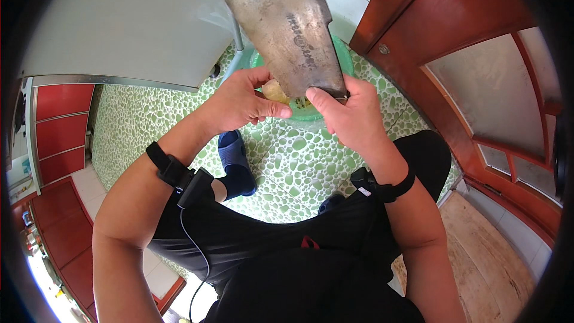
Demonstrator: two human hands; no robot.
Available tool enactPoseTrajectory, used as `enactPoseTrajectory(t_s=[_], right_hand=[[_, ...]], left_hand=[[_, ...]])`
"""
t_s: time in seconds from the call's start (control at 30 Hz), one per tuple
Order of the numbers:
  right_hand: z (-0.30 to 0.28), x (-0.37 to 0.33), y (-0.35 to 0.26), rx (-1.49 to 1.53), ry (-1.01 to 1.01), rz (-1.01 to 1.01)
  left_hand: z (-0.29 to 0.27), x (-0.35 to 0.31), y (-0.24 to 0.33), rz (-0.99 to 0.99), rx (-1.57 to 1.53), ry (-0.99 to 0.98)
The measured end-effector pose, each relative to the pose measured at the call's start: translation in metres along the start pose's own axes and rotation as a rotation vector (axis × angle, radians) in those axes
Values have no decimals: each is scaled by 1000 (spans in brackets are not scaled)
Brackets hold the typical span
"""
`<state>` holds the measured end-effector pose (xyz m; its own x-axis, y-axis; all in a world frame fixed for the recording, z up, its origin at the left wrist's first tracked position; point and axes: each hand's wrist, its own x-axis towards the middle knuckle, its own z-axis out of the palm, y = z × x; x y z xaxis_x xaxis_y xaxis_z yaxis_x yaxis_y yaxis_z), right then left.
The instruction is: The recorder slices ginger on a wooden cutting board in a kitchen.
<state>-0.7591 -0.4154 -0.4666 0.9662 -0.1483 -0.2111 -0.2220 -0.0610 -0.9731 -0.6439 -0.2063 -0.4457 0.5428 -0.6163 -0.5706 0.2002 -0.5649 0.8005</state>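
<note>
A wide, worn metal cleaver [286, 27] is in my right hand [357, 113], gripped close to where blade meets handle, thumb on the blade's flat. Its blade points up and away from me, and the handle is mostly hidden by my fingers. My left hand [246, 100] pinches a pale yellowish, partly peeled piece of food [274, 91] against the cleaver's lower left edge; its exact kind cannot be told. Below both hands sits a round green bin [344, 54] with a thin plastic liner, partly covered by the blade. Some yellowish scraps show inside it.
A large pale grey panel [131, 24] stands at the left, with a grey pole [230, 6] beside the bin. To the right is a reddish wooden door [478, 30]. My slippered foot [234, 158] rests on green pebble-patterned flooring [287, 185]. Red cabinets [63, 113] line the far left.
</note>
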Motion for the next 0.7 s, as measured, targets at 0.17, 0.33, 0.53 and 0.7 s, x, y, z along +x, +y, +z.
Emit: enactPoseTrajectory(t_s=[0.17,0.33,0.53,0.7], right_hand=[[-1,1,1,49,78,13],[-2,1,4,71,36,-18],[-2,2,5,39,41,-11],[-5,6,6,46,131,-23]], left_hand=[[-3,4,-13,25,-235,-38],[-5,4,-11,-18,-278,-83],[-5,6,-10,-111,-238,-118],[-16,4,-10,-120,-101,-128]])
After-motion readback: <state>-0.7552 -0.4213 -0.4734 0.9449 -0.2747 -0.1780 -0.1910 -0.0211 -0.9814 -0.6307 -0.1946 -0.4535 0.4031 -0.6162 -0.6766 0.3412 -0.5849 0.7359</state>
